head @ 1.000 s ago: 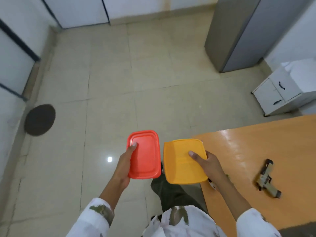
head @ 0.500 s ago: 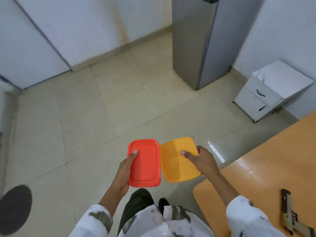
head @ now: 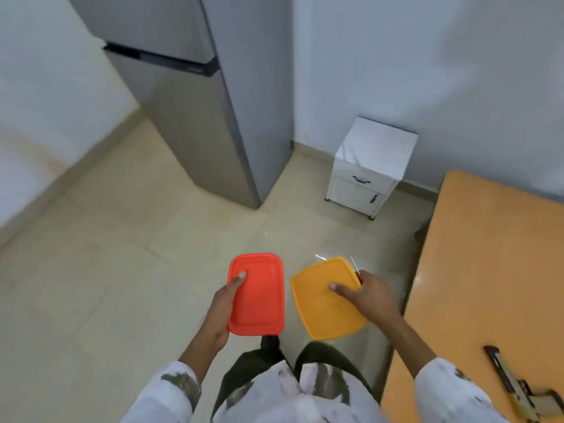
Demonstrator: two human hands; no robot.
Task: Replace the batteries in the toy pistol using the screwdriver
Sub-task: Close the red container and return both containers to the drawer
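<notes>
Nothing on the toy pistol (head: 518, 389) has been started as far as I can see: no screw out, no cover off, no batteries in sight. Both my hands are busy elsewhere. My left hand (head: 219, 312) has its grip clamped on a red container (head: 259, 297), thumb on the lid. My right hand (head: 372, 297) is clamped the same way on an orange container (head: 323, 306). A thin metal shaft (head: 354, 265) pokes out past the right hand's knuckles, and I take it for the screwdriver.

The pistol lies flat on the orange tabletop (head: 488, 270), low on my right, well apart from either hand and partly cut by the frame. Its long axis runs diagonally, with the dark end pointing away and leftward and the handle toward the right edge.
</notes>
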